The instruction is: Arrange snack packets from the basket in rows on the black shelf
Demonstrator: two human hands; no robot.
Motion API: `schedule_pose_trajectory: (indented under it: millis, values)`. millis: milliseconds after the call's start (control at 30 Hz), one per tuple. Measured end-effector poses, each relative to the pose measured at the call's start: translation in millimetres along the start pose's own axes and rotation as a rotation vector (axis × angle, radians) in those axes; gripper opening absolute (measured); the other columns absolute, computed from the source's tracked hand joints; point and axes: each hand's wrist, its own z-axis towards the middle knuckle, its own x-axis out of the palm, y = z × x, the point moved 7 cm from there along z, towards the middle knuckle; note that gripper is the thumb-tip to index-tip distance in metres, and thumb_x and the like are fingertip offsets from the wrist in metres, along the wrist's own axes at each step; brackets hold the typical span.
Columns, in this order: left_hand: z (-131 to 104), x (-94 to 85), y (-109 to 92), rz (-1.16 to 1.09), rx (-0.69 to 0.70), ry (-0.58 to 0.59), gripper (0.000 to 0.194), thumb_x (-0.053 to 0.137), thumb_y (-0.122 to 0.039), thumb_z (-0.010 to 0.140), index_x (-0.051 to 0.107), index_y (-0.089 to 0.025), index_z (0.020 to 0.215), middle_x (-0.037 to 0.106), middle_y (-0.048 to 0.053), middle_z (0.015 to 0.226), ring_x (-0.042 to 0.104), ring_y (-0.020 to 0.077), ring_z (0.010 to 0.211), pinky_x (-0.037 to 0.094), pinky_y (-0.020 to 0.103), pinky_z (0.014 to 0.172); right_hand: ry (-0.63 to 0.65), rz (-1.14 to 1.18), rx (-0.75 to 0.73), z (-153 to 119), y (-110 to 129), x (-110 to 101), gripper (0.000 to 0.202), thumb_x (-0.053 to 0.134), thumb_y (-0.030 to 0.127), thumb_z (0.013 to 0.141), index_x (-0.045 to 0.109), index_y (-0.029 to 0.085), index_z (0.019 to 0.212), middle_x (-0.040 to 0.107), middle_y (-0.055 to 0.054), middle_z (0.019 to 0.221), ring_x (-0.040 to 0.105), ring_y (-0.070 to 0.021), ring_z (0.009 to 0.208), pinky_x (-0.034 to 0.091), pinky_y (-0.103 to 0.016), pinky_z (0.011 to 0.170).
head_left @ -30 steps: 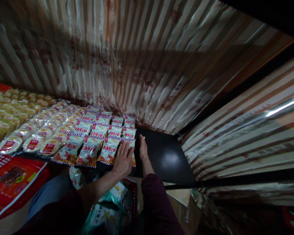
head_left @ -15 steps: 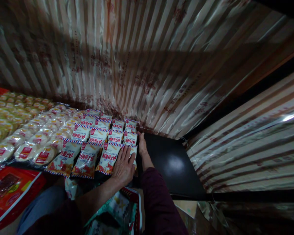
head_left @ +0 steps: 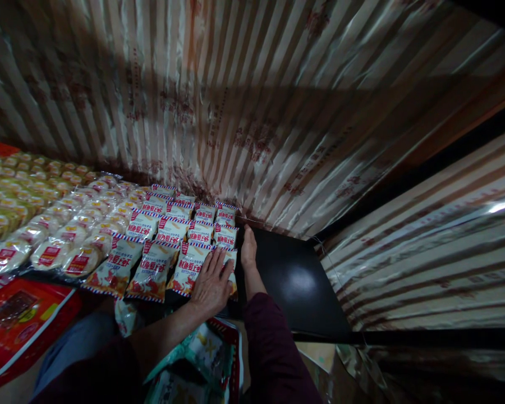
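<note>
Rows of small white, red and blue-edged snack bags (head_left: pixel 151 269) stand on a dark shelf, leaning back one behind another. My left hand (head_left: pixel 214 283) lies with outstretched fingers on the front bags at the right end of the rows, covering part of them. Close along the right side of these rows, my right hand (head_left: pixel 249 249) is held on edge, its fingers straight and nothing in its grasp. Whether it touches the bags is hard to make out.
Left of the bags lie round, white wrapped crackers (head_left: pixel 50 255) and yellow-green packets (head_left: pixel 8 196). A red package (head_left: pixel 21 320) is at lower left. Below the shelf, a red basket (head_left: pixel 238 359) holds green packets. Striped sheeting (head_left: pixel 252 112) hangs behind the black shelf surface (head_left: pixel 298 280).
My right hand has shifted slightly rightward, and its fingertips are straighter beside the bags. My left hand stays on the front bags. The view has moved a little.
</note>
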Motion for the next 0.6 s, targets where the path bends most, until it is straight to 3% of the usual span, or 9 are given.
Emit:
schedule_pose_trajectory:
  millis: [100,233,333,433,600]
  values:
    - [-4,-2.1,4,0.033,0.003,0.004,0.054,0.047,-0.024,0.084,0.041,-0.01,0.136,0.026,0.017,0.152,0.01,0.0305,0.143,0.02,0.053,0.114,0.062,-0.059,-0.106,-11,29,2,0.055,0.037,0.057,0.089,0.06,0.019,0.122,0.059,-0.007,0.129,0.051,-0.0219,0.121,0.034,-0.039,0.106]
    - [-8,-3.1,13,0.09,0.023,0.018,0.052,0.045,-0.02,0.084,0.043,-0.007,0.134,0.029,0.02,0.149,0.01,0.031,0.143,0.02,0.053,0.114,0.299,-0.039,-0.171,-29,67,30,0.054,0.035,0.058,0.09,0.066,0.021,0.112,0.068,-0.006,0.112,0.061,-0.0228,0.103,0.045,-0.038,0.092]
    - [-9,-3.0,19,0.122,0.031,0.034,0.049,0.046,-0.018,0.082,0.047,-0.006,0.13,0.035,0.021,0.146,0.014,0.0311,0.142,0.02,0.052,0.113,0.46,-0.173,-0.187,-41,87,54,0.053,0.037,0.06,0.089,0.071,0.021,0.099,0.072,-0.006,0.099,0.064,-0.0233,0.096,0.045,-0.037,0.089]
    - [-9,-3.2,21,0.159,0.047,0.038,0.053,0.048,-0.02,0.081,0.045,-0.007,0.132,0.038,0.019,0.145,0.02,0.0296,0.141,0.018,0.052,0.114,0.53,-0.372,-0.189,-49,95,70,0.056,0.035,0.061,0.089,0.072,0.019,0.087,0.071,-0.007,0.086,0.064,-0.0221,0.088,0.044,-0.034,0.085]
    - [-10,-3.0,24,0.238,0.069,0.028,0.056,0.05,-0.028,0.082,0.043,-0.009,0.135,0.039,0.016,0.145,0.026,0.0278,0.139,0.013,0.047,0.116,0.633,-0.56,-0.206,-56,94,87,0.058,0.024,0.054,0.095,0.069,0.017,0.097,0.071,-0.01,0.094,0.063,-0.0209,0.095,0.043,-0.03,0.085]
